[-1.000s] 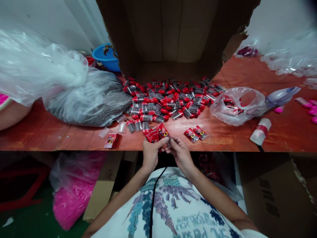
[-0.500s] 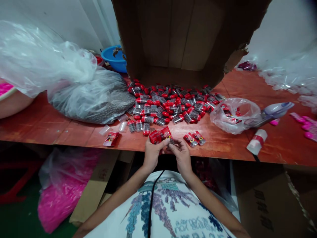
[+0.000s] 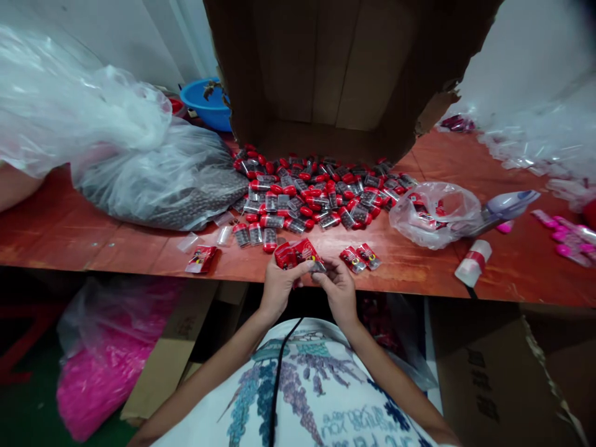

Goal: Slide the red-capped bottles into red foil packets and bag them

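Observation:
Close to the table's front edge, my left hand [image 3: 280, 284] is closed on red printed packets [image 3: 298, 253]; how many I cannot tell. My right hand [image 3: 339, 287] pinches the lower, clear end of one packet [image 3: 319, 266], with its thumb and fingers together. Just right of my hands lie two red and clear packets [image 3: 361, 257] side by side. A small stack of red packets [image 3: 201, 259] rests to the left. Beyond my hands spreads a heap of small clear tubes with red caps and dark contents [image 3: 305, 195].
A torn cardboard box [image 3: 321, 74] stands behind the heap. To its left slumps a clear bag of dark beads [image 3: 172, 180], near a blue basin [image 3: 207, 105]. On the right are a plastic bag with packets [image 3: 433, 214], a purple-handled tool [image 3: 510, 203] and a white roll [image 3: 474, 262].
The view has shifted slightly, so the scene sits a little further left. More of the packet's clear end shows between my hands, which keep their hold.

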